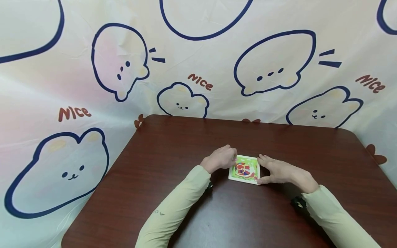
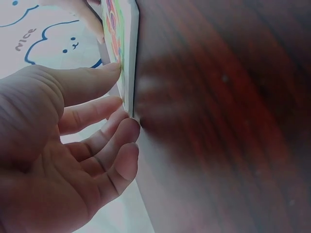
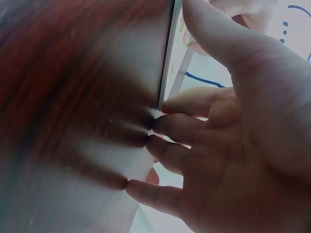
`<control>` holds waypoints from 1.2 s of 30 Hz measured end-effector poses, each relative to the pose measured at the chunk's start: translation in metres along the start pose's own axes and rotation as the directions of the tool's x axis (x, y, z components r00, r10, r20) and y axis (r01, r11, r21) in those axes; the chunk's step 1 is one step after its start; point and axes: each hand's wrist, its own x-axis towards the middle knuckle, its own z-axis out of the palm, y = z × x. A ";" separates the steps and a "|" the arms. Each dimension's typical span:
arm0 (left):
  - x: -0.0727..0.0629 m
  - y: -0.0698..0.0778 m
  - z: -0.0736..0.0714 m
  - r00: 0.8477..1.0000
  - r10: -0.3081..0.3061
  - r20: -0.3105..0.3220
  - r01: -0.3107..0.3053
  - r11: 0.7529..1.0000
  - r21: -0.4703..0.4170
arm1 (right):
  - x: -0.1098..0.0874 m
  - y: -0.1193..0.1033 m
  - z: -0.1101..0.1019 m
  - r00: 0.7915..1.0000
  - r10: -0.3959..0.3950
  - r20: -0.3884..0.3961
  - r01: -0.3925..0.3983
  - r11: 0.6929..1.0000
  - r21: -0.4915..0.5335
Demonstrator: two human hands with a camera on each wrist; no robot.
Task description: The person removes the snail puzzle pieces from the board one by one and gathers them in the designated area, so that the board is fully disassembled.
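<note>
A small square picture board (image 1: 245,168) with a white border lies flat on the table. Its green picture shows a round, many-coloured spiral shape. My left hand (image 1: 219,159) is at the board's left side, its fingers curled over the upper left corner. In the left wrist view the thumb and index fingertip of the left hand (image 2: 73,131) touch the board (image 2: 125,48), the other fingers bent beside its edge. Across from it, my right hand (image 1: 282,171) touches the right edge, thumb near the lower corner. Outstretched fingers of the right hand (image 3: 209,131) rest on the table in the right wrist view.
The dark brown wooden table (image 1: 173,148) has rounded far corners. Behind it and to its left hangs a pale cloth (image 1: 217,58) printed with blue-outlined cartoon animals and the word Nice. Both forearms wear pale yellow-green sleeves (image 1: 178,203).
</note>
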 end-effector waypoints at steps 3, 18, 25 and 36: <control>0.001 0.000 -0.001 1.000 0.005 0.000 -0.005 1.000 0.010 | 0.000 0.001 0.000 1.000 -0.005 0.002 0.005 1.000 -0.001; 0.007 0.006 -0.001 1.000 0.009 0.006 -0.009 0.999 0.043 | 0.002 0.000 0.000 1.000 0.014 0.010 -0.014 1.000 0.012; 0.007 0.008 0.001 1.000 -0.021 0.021 0.020 0.999 0.049 | 0.000 -0.002 0.001 1.000 -0.022 0.013 0.021 1.000 0.014; 0.006 0.010 0.000 0.997 -0.054 0.047 0.051 0.997 0.059 | -0.001 -0.010 0.002 0.997 -0.073 -0.018 0.071 0.994 -0.080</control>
